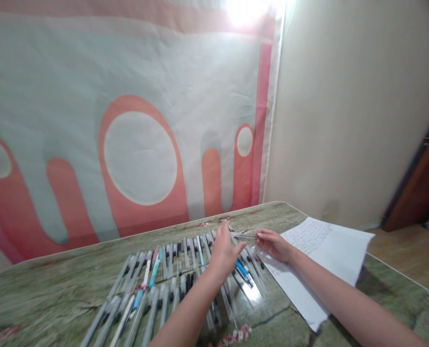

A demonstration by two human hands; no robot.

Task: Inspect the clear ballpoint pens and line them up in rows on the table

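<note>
My right hand (pixel 274 245) pinches one end of a slim, clear pen (pixel 244 235), which lies almost level above the table. The pen's other end reaches my left hand (pixel 222 253). That hand has its fingers raised and its thumb stretched out to the right, apart from them; whether it touches the pen I cannot tell. Below and around my left hand lie rows of pens (pixel 153 308), mostly clear with dark parts, some partly hidden by my left forearm. Among them are a turquoise pen (pixel 154 271) and blue pens (pixel 243 273).
A sheet of white paper (pixel 339 258) with handwriting lies beneath my right wrist and forearm. The green, marble-patterned table (pixel 37 289) has rounded back corners. Behind it hang a pink and grey printed cloth (pixel 185 62) and a plain wall (pixel 344 106). A brown door (pixel 420 178) stands far right.
</note>
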